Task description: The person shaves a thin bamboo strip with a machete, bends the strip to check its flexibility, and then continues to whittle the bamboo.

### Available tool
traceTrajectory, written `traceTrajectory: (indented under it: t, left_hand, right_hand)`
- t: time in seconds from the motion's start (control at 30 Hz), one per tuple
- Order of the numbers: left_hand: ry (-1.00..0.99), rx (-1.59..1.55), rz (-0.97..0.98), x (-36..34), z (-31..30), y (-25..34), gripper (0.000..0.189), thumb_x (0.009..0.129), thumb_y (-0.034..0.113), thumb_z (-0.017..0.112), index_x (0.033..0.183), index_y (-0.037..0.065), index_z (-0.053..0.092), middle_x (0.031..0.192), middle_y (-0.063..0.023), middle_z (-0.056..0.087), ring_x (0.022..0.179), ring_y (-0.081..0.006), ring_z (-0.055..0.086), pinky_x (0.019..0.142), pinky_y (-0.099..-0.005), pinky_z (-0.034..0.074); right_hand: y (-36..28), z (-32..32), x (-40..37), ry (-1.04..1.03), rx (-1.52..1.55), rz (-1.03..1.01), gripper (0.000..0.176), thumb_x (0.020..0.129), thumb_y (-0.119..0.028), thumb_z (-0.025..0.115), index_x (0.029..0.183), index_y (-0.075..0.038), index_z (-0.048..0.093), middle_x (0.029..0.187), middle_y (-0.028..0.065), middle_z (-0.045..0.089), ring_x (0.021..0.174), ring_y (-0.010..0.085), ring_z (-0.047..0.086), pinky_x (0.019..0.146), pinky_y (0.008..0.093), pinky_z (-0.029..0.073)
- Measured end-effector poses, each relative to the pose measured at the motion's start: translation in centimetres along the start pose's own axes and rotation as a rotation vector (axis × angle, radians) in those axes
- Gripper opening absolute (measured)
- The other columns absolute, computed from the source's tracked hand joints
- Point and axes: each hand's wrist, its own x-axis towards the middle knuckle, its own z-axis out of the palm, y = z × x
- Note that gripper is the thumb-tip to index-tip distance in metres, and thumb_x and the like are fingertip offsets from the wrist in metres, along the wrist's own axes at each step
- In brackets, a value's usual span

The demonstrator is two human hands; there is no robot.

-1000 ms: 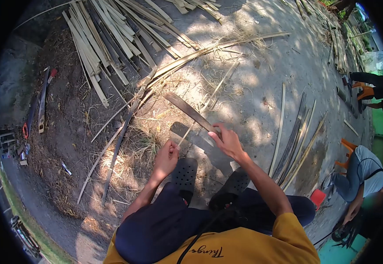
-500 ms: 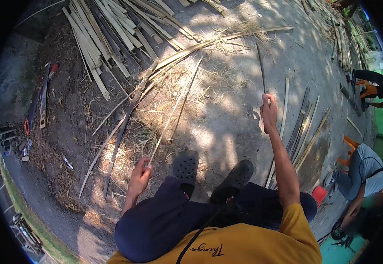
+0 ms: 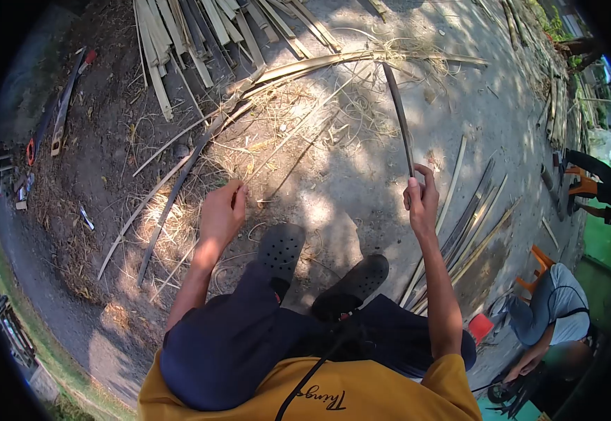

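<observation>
My left hand (image 3: pixel 222 214) is closed in a pinch on the near end of a thin pale bamboo strip (image 3: pixel 312 112), which slants away to the upper right over loose shavings. My right hand (image 3: pixel 422 200) grips a dark bamboo strip (image 3: pixel 400 116) by its lower end, thumb along it. That strip points away from me, its far end near a long split bamboo piece (image 3: pixel 305 64) lying across the ground. Both hands are in front of my knees, well apart, above my dark clogs (image 3: pixel 281 249).
A pile of split bamboo strips (image 3: pixel 179 42) lies at the upper left. More strips (image 3: pixel 470 221) lie on the right. A handsaw (image 3: pixel 63 112) rests far left. At right, a person (image 3: pixel 558 302) sits near an orange chair (image 3: pixel 538 266) and a red object (image 3: pixel 480 327).
My left hand has moved forward with the pale strip. The dark strip in my right hand has turned, showing a broader face, and tilts further left. The whole view has shifted somewhat.
</observation>
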Motion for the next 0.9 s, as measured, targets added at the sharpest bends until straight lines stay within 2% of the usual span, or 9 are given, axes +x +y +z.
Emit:
traceTrajectory:
  t: [0.1, 0.17, 0.27, 0.37, 0.47, 0.6, 0.73, 0.83, 0.9]
  left_hand:
    - [0.101, 0.15, 0.006, 0.7, -5.7, -4.5, 0.016, 0.101, 0.013, 0.065, 0.105, -0.001, 0.072, 0.079, -0.018, 0.068, 0.063, -0.027, 0.065, 0.062, -0.0404, 0.049]
    - [0.108, 0.145, -0.071, 0.7, -10.2, -4.8, 0.019, 0.1, 0.014, 0.069, 0.109, -0.002, 0.073, 0.089, -0.0161, 0.071, 0.074, -0.0234, 0.071, 0.071, -0.0334, 0.055]
    - [0.149, 0.421, -0.139, 1.9, -15.6, -4.7, 0.02, 0.1, 0.018, 0.069, 0.113, 0.005, 0.075, 0.089, -0.0142, 0.064, 0.081, -0.0298, 0.068, 0.075, -0.0396, 0.052]
    - [0.345, 0.625, -0.085, 4.7, -20.0, -3.6, 0.023, 0.102, 0.024, 0.067, 0.12, 0.012, 0.076, 0.087, -0.0127, 0.059, 0.078, -0.0294, 0.065, 0.073, -0.0411, 0.051]
    - [0.501, 0.549, 0.059, 7.1, -22.7, 0.5, 0.024, 0.106, 0.02, 0.063, 0.122, 0.006, 0.075, 0.082, -0.0103, 0.056, 0.068, -0.0189, 0.052, 0.065, -0.0349, 0.043]
    - [0.212, 0.119, 0.169, 7.3, -19.2, 4.2, 0.021, 0.103, 0.012, 0.066, 0.115, -0.003, 0.075, 0.078, -0.0109, 0.064, 0.068, -0.0144, 0.054, 0.064, -0.0344, 0.043]
    - [-0.274, -0.074, 0.334, 4.3, -7.3, 3.3, 0.014, 0.101, 0.008, 0.064, 0.102, -0.003, 0.071, 0.093, -0.0178, 0.073, 0.084, -0.038, 0.07, 0.076, -0.0433, 0.054]
    - [-0.454, -0.076, 0.4, 2.7, 2.3, -2.9, 0.016, 0.1, 0.009, 0.063, 0.112, 0.001, 0.069, 0.097, -0.0172, 0.072, 0.085, -0.0392, 0.07, 0.075, -0.0469, 0.055]
    - [-0.499, 0.129, 0.581, 3.4, 5.2, -8.8, 0.016, 0.101, 0.012, 0.059, 0.115, 0.006, 0.062, 0.099, -0.0178, 0.067, 0.083, -0.0407, 0.069, 0.073, -0.0509, 0.055]
  right_hand:
    - [-1.3, -1.4, 0.2, -0.085, -0.173, -0.042, 0.046, 0.104, -0.038, 0.064, 0.136, -0.007, 0.054, 0.061, 0.0003, 0.055, 0.054, 0.0098, 0.046, 0.053, 0.0318, 0.034]
    - [-2.6, -2.4, 0.3, -0.122, -0.271, -0.075, 0.049, 0.101, -0.039, 0.068, 0.137, -0.009, 0.055, 0.062, 0.0041, 0.06, 0.052, 0.0128, 0.048, 0.054, 0.0353, 0.036]
    - [-3.6, -5.2, 0.8, -0.156, -0.442, -0.118, 0.049, 0.1, -0.041, 0.068, 0.138, -0.012, 0.055, 0.062, 0.0068, 0.062, 0.051, 0.0159, 0.048, 0.054, 0.0374, 0.037]
    - [-5.2, -8.9, 1.3, -0.143, -0.621, -0.072, 0.05, 0.1, -0.042, 0.068, 0.138, -0.012, 0.055, 0.062, 0.0072, 0.064, 0.049, 0.0164, 0.046, 0.052, 0.0368, 0.034]
    - [-4.6, -12.6, 1.1, -0.086, -0.538, -0.047, 0.05, 0.101, -0.043, 0.068, 0.137, -0.011, 0.055, 0.062, 0.0067, 0.063, 0.05, 0.0141, 0.044, 0.052, 0.0361, 0.033]
    - [-3.9, -17.5, -1.5, -0.006, -0.378, 0.018, 0.047, 0.104, -0.04, 0.062, 0.138, -0.008, 0.054, 0.061, -0.003, 0.051, 0.053, 0.0088, 0.039, 0.051, 0.0307, 0.028]
    - [-4.6, -19.2, -5.2, 0.096, -0.181, 0.149, 0.044, 0.108, -0.038, 0.057, 0.14, -0.008, 0.051, 0.064, -0.0063, 0.045, 0.053, 0.0056, 0.038, 0.05, 0.0258, 0.027]
    - [-3.5, -20.0, -7.1, 0.165, -0.025, 0.166, 0.046, 0.11, -0.041, 0.053, 0.141, -0.007, 0.05, 0.064, -0.0052, 0.04, 0.053, 0.0044, 0.039, 0.048, 0.0242, 0.03]
    - [-3.8, -20.0, -7.7, 0.167, -0.033, 0.178, 0.049, 0.111, -0.044, 0.052, 0.143, -0.006, 0.05, 0.065, -0.005, 0.04, 0.054, 0.0044, 0.038, 0.049, 0.0237, 0.029]
